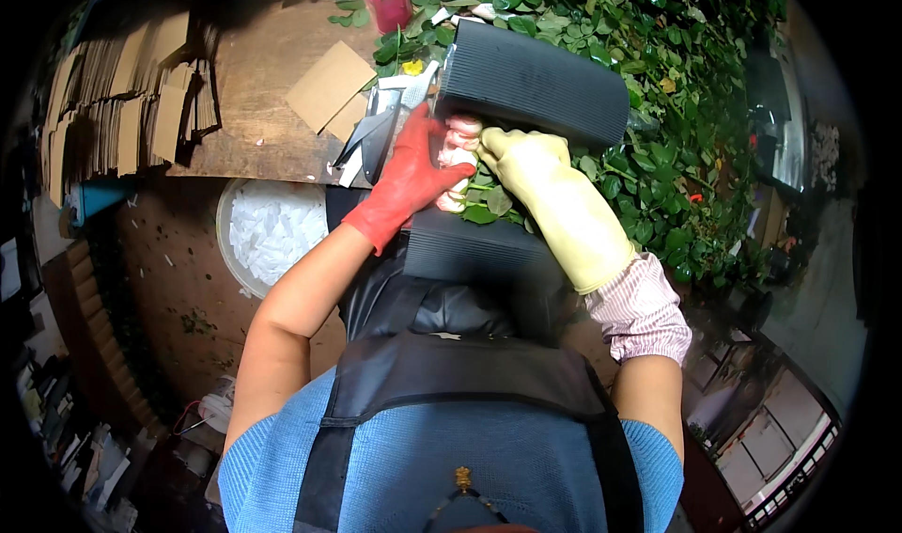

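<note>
Blue shirt point(423, 458) and black apron point(460, 378) lie nearest the camera, filling the lower middle, with a gold pendant point(462, 478) on the chest. Beyond the apron, over the lap, is the lower block point(470, 249), black and ridged. Farther out is the upper block point(536, 77), also black and ridged, its long edges sloping down to the right. Pink and cream roses point(462, 138) lie in a row in the narrow gap between the two blocks, heads to the left, green stems and leaves to the right

Red-gloved, the left grip point(406, 178) is spread: its thumb touches the heads, and its fingers reach up along their left side toward the upper block's end. Yellow-gloved, the right grip point(531, 157) has its fingers bent and bunched against the upper end of the row; I cannot tell whether they clasp a stem. Room is tight there, with the upper block just above and heaped foliage point(676, 157) to the right

Leftward, wood of the surface point(249, 91) shows between the card stack point(132, 91) and two loose cards point(329, 80). Its front edge runs toward the left wrist; below that edge is a tub point(224, 227) of white pieces point(277, 227), with brown floor point(178, 270) beside it
</note>
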Demonstrator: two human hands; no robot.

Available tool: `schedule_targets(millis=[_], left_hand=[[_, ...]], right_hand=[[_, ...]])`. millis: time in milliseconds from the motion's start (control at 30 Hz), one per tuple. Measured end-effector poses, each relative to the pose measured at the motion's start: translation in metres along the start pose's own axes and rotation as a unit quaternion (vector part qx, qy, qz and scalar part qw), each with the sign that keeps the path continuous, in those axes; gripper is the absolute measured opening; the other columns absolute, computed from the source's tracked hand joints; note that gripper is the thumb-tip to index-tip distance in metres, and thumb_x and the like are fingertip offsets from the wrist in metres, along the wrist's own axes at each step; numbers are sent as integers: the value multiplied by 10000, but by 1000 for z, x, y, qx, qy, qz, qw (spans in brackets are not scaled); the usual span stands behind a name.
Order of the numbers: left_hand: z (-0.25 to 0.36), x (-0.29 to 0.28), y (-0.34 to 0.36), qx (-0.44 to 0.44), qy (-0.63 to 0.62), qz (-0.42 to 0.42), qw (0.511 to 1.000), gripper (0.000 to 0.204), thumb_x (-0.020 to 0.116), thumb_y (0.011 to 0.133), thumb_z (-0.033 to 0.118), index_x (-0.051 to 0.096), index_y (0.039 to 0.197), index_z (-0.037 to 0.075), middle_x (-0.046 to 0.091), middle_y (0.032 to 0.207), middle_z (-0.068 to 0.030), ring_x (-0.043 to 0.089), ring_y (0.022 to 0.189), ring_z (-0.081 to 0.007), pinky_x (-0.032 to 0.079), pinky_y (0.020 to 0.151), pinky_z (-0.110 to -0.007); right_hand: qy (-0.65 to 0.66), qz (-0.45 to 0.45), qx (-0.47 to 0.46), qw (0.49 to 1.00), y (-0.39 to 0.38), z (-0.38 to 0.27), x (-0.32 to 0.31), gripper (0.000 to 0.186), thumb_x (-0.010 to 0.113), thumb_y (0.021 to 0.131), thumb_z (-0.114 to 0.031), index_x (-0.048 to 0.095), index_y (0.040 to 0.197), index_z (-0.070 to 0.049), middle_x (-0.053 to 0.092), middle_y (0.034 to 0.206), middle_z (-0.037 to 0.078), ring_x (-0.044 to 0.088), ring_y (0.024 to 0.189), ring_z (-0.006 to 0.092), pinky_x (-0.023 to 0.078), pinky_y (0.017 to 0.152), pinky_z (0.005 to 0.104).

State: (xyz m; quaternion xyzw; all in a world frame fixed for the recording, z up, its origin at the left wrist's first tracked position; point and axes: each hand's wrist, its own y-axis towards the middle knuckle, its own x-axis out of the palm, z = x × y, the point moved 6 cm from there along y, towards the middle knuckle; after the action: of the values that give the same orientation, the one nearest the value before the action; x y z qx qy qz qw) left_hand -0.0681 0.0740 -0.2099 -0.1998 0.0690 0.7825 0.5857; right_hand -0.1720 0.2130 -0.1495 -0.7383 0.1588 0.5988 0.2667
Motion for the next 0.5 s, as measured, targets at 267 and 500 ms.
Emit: schedule_targets(millis=[267,500], left_hand=[[18,-2,12,-94,-81,-46,991,718,880,815,338,618,1402,18,409,1604,-232,478,1441,-375,411,1177,-434],[37,-3,6,-69,-181,29,981,482,823,890,220,687,1300,5,600,1405,-90,608,1253,-226,468,1083,-357]], right_hand=[[-34,-51,2,998,1,-14,-9,179,607,1014,-310,677,1015,-145,769,898,96,763,816,323,589,698,519],[241,-27,55,969,-30,-4,-57,348,565,1069,-300,674,1359,-139,749,1177,139,700,1131,373,553,991,426]])
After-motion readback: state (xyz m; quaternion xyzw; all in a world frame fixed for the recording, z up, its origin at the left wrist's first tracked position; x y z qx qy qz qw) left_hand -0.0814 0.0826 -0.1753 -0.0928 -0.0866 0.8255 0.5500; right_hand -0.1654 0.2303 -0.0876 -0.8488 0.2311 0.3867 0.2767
